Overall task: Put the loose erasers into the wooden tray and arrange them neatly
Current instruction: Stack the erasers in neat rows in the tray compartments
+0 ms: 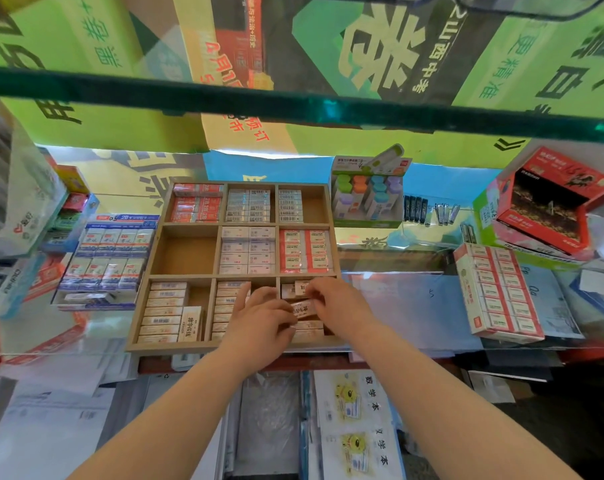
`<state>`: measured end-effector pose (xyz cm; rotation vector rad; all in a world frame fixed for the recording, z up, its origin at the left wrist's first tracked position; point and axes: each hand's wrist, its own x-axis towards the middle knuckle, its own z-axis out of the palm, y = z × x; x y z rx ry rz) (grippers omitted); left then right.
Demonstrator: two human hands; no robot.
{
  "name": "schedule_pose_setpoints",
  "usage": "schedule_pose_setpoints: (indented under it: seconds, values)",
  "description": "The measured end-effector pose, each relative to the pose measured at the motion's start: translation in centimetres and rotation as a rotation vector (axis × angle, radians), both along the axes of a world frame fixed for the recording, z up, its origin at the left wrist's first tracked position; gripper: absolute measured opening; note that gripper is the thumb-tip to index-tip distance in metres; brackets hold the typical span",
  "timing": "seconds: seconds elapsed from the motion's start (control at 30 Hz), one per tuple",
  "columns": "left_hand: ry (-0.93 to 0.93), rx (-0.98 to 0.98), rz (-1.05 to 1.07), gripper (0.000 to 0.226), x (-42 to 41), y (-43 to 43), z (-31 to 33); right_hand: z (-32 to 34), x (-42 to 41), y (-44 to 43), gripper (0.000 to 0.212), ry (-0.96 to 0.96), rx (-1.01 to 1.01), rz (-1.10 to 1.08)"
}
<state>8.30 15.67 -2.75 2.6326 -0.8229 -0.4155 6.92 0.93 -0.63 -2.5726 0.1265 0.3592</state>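
A wooden tray [189, 226] with nine compartments lies on the glass counter, most of them filled with rows of boxed erasers. Its middle-left compartment [186, 252] is bare. Both hands meet over the near-right compartment. My left hand [262, 317] and my right hand [335, 299] pinch one cream eraser [302, 308] with red print between their fingertips, tilted above other erasers [307, 329] lying there. The near-middle compartment is partly hidden by my left hand.
An open box of blue-and-white erasers [106, 258] stands left of the tray. A red-and-white eraser box [498, 292] lies to the right. A carton of colourful correction tapes [366, 195] and a red display box [550, 209] stand behind. Notebooks [356, 420] lie below the counter edge.
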Motion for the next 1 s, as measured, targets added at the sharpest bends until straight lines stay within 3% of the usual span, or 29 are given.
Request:
schedule_pose_setpoints:
  seconds: [0.1,0.17,0.6,1.0]
  values:
    - [0.014,-0.123,0.057,0.028,-0.7,0.7,-0.3,-0.4,0.6,0.6,0.025,0.059,-0.277,0.229]
    - [-0.017,-0.186,0.120,0.029,-1.1,1.1,-0.5,-0.6,0.9,0.8,0.026,0.048,-0.354,0.276]
    - [0.003,-0.137,0.167,0.036,-1.4,1.6,-0.7,-0.4,1.3,1.0,0.032,-0.072,-0.510,0.455]
    - [0.002,-0.178,0.160,0.033,-1.2,1.9,-0.3,0.0,2.5,1.2,0.031,-0.030,-0.617,0.522]
